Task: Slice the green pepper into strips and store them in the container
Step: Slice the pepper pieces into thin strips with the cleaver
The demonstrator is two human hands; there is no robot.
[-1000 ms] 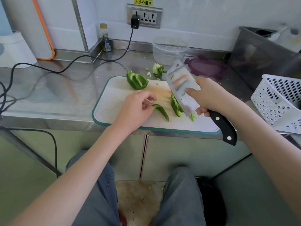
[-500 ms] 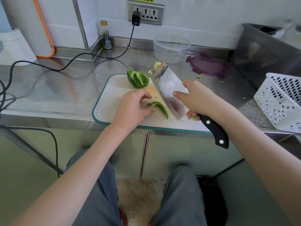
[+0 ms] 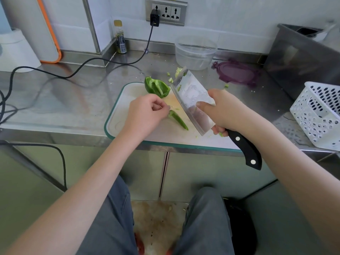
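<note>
Right hand [image 3: 223,110] grips the cleaver [image 3: 193,100], thumb on the blade, edge down on the cutting board [image 3: 119,111]. Left hand [image 3: 145,115], fingers curled, pins the pepper piece [image 3: 177,119] — best keep fingertips tucked, cut thin and parallel. Pepper half [image 3: 156,87] waits behind; the container [image 3: 196,52] stands empty. Cut strips mostly hidden behind the blade — count unclear.

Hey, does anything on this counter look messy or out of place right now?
Yes. Pepper scraps are scattered on the steel counter beyond the cutting board, near the empty container. The board's front edge also overhangs the counter slightly.
</note>
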